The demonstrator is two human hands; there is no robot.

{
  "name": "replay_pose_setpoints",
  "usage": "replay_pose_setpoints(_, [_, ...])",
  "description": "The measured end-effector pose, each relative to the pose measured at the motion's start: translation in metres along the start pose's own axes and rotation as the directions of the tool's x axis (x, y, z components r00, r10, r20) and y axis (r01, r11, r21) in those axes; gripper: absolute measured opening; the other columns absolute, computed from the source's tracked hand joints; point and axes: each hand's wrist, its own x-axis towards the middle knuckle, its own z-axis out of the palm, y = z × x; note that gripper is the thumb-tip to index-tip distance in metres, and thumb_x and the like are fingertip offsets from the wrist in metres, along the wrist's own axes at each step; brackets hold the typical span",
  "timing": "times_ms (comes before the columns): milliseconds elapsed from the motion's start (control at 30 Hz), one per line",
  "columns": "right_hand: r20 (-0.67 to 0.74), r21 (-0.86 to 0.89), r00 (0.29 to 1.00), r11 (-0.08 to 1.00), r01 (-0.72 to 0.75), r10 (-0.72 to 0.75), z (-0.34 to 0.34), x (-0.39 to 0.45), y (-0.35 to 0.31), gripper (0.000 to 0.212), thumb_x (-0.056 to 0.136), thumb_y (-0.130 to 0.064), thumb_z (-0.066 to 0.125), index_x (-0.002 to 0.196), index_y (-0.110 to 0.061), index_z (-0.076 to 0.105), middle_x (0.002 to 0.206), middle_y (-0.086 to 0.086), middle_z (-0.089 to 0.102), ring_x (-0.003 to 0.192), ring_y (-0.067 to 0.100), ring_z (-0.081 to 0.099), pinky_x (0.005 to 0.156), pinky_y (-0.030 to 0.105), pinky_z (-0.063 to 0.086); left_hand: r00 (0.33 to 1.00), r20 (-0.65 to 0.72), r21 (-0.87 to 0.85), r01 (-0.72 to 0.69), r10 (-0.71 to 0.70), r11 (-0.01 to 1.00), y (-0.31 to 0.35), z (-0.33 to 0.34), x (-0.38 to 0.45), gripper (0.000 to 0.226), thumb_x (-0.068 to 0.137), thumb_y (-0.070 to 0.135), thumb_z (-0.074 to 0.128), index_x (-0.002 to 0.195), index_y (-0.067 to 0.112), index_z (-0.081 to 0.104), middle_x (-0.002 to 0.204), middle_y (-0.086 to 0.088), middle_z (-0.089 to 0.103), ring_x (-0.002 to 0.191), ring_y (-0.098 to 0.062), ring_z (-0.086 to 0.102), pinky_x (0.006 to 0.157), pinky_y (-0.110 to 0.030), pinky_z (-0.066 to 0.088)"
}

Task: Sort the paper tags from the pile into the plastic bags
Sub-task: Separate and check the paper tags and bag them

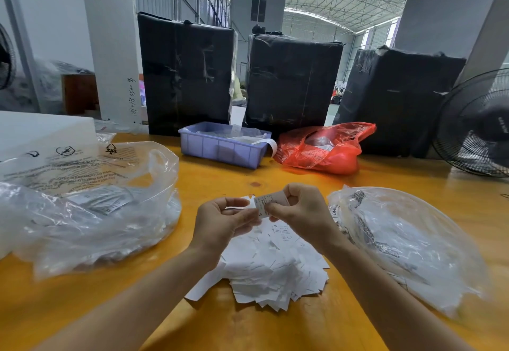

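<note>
pinching one paper tag (266,204) between left hand (220,219) and right hand (301,210).

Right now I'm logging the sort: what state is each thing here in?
left hand: pinches white tags.
right hand: pinches a printed tag.
tag pile: loose heap on the table, below the hands.
left clear bag: open, holding tags.
right clear bag: holding tags.
red bag: crumpled, slumped.
purple bin: upright, contents inside.

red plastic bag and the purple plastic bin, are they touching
Apart. The head view shows a strip of bare orange table between the red plastic bag and the purple plastic bin; only a white paper strip hangs there.
</note>
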Motion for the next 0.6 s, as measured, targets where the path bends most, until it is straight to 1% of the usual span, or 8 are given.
replay_pose_setpoints(67, [0.010, 0.026, 1.000, 1.000, -0.014, 0.014, 0.0001, 0.0001, 0.0009, 0.013, 0.075, 0.001, 0.071, 0.079, 0.009, 0.062, 0.073, 0.018, 0.070, 0.069, 0.034, 0.068, 0.056, 0.035, 0.045, 1.000, -0.005, 0.003, -0.003, 0.003, 1.000, 0.0000, -0.0005, 0.0002, 0.034, 0.063, 0.012, 0.076, 0.094, 0.005, 0.062, 0.075, -0.010, 0.074, 0.069, -0.021, 0.073, 0.056, -0.021, 0.055])
replay_pose_setpoints(133, [0.036, 0.065, 0.998, 0.997, -0.048, 0.046, -0.0012, 0.0004, 0.0011, 0.013, 0.075, 0.002, 0.071, 0.080, 0.010, 0.062, 0.070, 0.016, 0.069, 0.061, 0.026, 0.066, 0.056, 0.032, 0.045, 1.000, -0.011, 0.009, -0.005, 0.005, 1.000, -0.0001, -0.0004, 0.0005, 0.038, 0.059, 0.016, 0.076, 0.093, 0.005, 0.062, 0.074, -0.009, 0.074, 0.069, -0.021, 0.073, 0.055, -0.021, 0.055])
replay_pose_setpoints(233, [0.178, 0.119, 0.977, 0.983, -0.141, 0.119, -0.0045, 0.0003, 0.0010, 0.010, 0.076, 0.002, 0.072, 0.079, 0.003, 0.063, 0.063, 0.008, 0.065, 0.050, 0.009, 0.060, 0.050, 0.017, 0.043, 1.000, -0.029, 0.011, -0.010, 0.011, 1.000, -0.0007, -0.0003, 0.0017, 0.038, 0.057, 0.017, 0.076, 0.091, 0.005, 0.063, 0.072, -0.007, 0.074, 0.067, -0.019, 0.072, 0.055, -0.022, 0.055])
replay_pose_setpoints(300, [0.254, 0.142, 0.956, 0.972, -0.189, 0.148, -0.0058, -0.0005, 0.0012, 0.010, 0.077, -0.001, 0.074, 0.081, 0.001, 0.065, 0.063, 0.004, 0.064, 0.048, 0.005, 0.059, 0.046, 0.013, 0.043, 1.000, -0.027, 0.005, -0.009, 0.009, 1.000, -0.0014, -0.0005, 0.0023, 0.037, 0.058, 0.016, 0.076, 0.090, 0.004, 0.063, 0.071, -0.007, 0.074, 0.066, -0.018, 0.072, 0.054, -0.021, 0.055])
replay_pose_setpoints(400, [0.260, 0.129, 0.957, 0.977, -0.170, 0.132, -0.0065, -0.0009, 0.0027, 0.010, 0.079, -0.007, 0.074, 0.085, -0.002, 0.068, 0.065, 0.002, 0.066, 0.049, 0.003, 0.057, 0.048, 0.014, 0.042, 1.000, 0.001, 0.026, -0.001, 0.001, 1.000, -0.0027, -0.0003, 0.0019, 0.030, 0.063, 0.014, 0.076, 0.089, 0.005, 0.064, 0.070, -0.006, 0.074, 0.065, -0.017, 0.072, 0.054, -0.021, 0.055])
replay_pose_setpoints(467, [0.268, 0.025, 0.958, 0.993, -0.115, 0.104, -0.0049, -0.0007, 0.0036, 0.008, 0.086, -0.012, 0.067, 0.089, -0.005, 0.069, 0.068, 0.002, 0.065, 0.052, 0.005, 0.055, 0.051, 0.019, 0.042, 1.000, 0.018, 0.039, -0.001, 0.000, 0.999, -0.0036, 0.0004, 0.0016, 0.026, 0.066, 0.012, 0.076, 0.088, 0.007, 0.064, 0.069, -0.006, 0.074, 0.065, -0.016, 0.072, 0.054, -0.021, 0.055])
replay_pose_setpoints(533, [0.325, -0.065, 0.940, 0.994, -0.087, 0.103, -0.0019, -0.0015, 0.0040, 0.016, 0.095, -0.017, 0.055, 0.096, -0.006, 0.067, 0.072, 0.001, 0.061, 0.056, 0.006, 0.054, 0.055, 0.021, 0.044, 1.000, 0.027, 0.048, -0.005, 0.004, 0.999, -0.0039, 0.0010, 0.0013, 0.023, 0.069, 0.011, 0.076, 0.088, 0.007, 0.064, 0.070, -0.006, 0.074, 0.067, -0.015, 0.072, 0.056, -0.022, 0.055])
replay_pose_setpoints(600, [0.432, -0.079, 0.893, 0.991, -0.106, 0.129, -0.0002, -0.0038, 0.0027, 0.024, 0.100, -0.021, 0.045, 0.104, -0.007, 0.064, 0.078, 0.000, 0.059, 0.062, 0.006, 0.055, 0.058, 0.021, 0.046, 1.000, 0.023, 0.069, -0.009, 0.007, 0.998, -0.0041, 0.0015, 0.0007, 0.022, 0.070, 0.012, 0.077, 0.088, 0.009, 0.065, 0.069, -0.004, 0.073, 0.068, -0.014, 0.072, 0.056, -0.023, 0.055])
